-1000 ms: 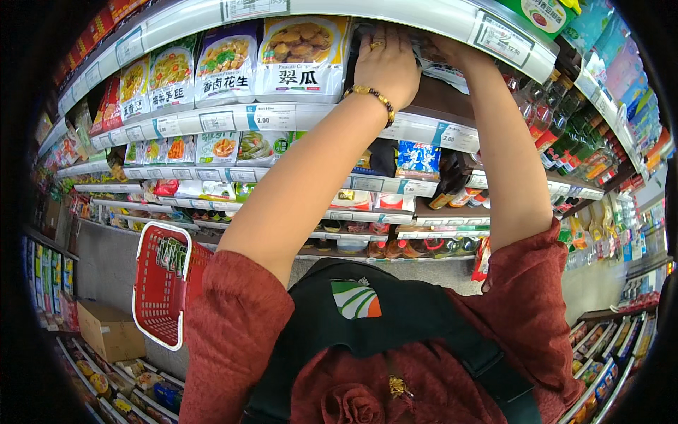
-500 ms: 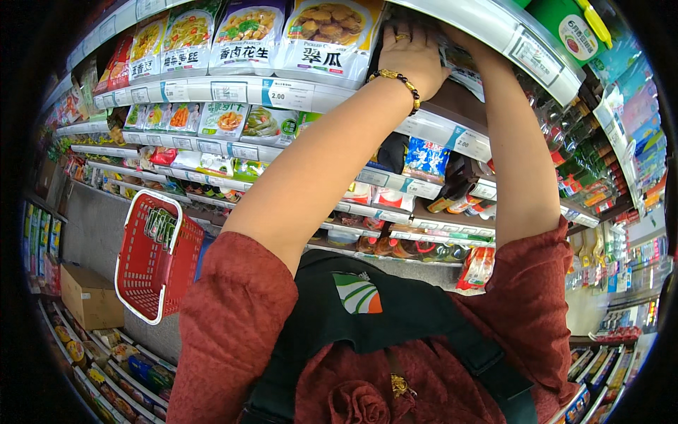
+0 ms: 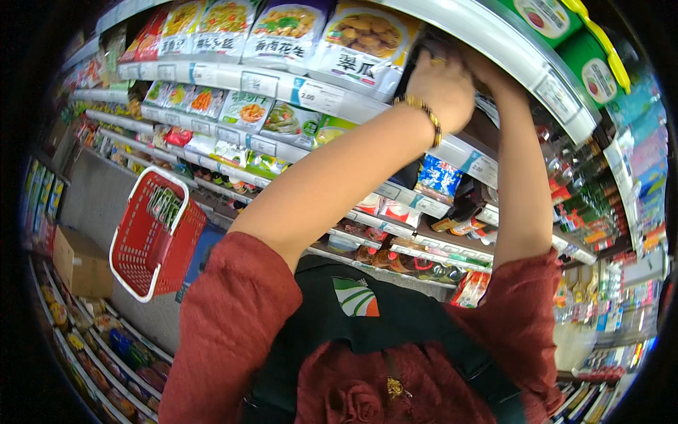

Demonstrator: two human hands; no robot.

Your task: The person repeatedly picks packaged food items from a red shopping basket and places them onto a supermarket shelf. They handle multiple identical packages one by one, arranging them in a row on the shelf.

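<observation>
My left hand [image 3: 443, 85], wearing a ring and beaded bracelet, reaches into a gap on the upper shelf, right beside a white-and-yellow food packet [image 3: 361, 49]; its bent fingertips disappear into shadow. My right hand [image 3: 487, 71] is deeper in that gap, its fingers hidden. A glimpse of a packet shows between my arms inside the shelf, too dark to tell what either hand grips. More flat food packets [image 3: 279, 32] stand in a row to the left, behind a price rail [image 3: 332, 100].
A red basket [image 3: 169, 254] with green packets stands lower left, near a cardboard box [image 3: 83, 265]. Lower shelves [image 3: 226, 155] hold packets and bottles; green containers [image 3: 593, 74] with yellow handles sit upper right. More shelving [image 3: 85, 353] curves along the lower left.
The view has turned, so the shelves appear tilted. Both hands appear farther right and slightly lower in the picture, still in the gap. My left hand's fingers look more bent.
</observation>
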